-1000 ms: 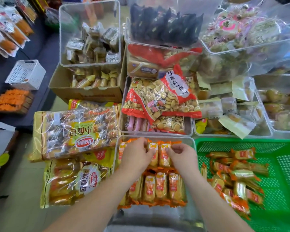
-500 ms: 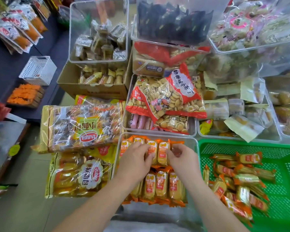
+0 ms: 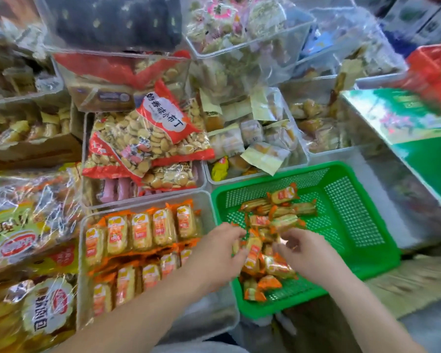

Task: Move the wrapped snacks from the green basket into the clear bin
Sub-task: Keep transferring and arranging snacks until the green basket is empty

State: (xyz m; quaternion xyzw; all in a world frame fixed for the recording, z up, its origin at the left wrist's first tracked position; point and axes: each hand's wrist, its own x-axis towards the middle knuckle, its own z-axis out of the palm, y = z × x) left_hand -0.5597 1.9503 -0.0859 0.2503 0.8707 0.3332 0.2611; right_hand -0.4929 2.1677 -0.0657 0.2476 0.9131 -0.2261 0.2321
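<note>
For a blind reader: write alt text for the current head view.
The left hand and right hand reach into a pile of orange wrapped snacks in a green basket; whether either grips one is unclear. Left of it, a clear bin already holds rows of the same snacks.

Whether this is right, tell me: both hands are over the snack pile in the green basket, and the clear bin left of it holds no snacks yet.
Wrong on the bin. The head view shows the clear bin already holding rows of orange-wrapped snacks. The left hand and right hand are indeed over the snack pile in the green basket.
</note>
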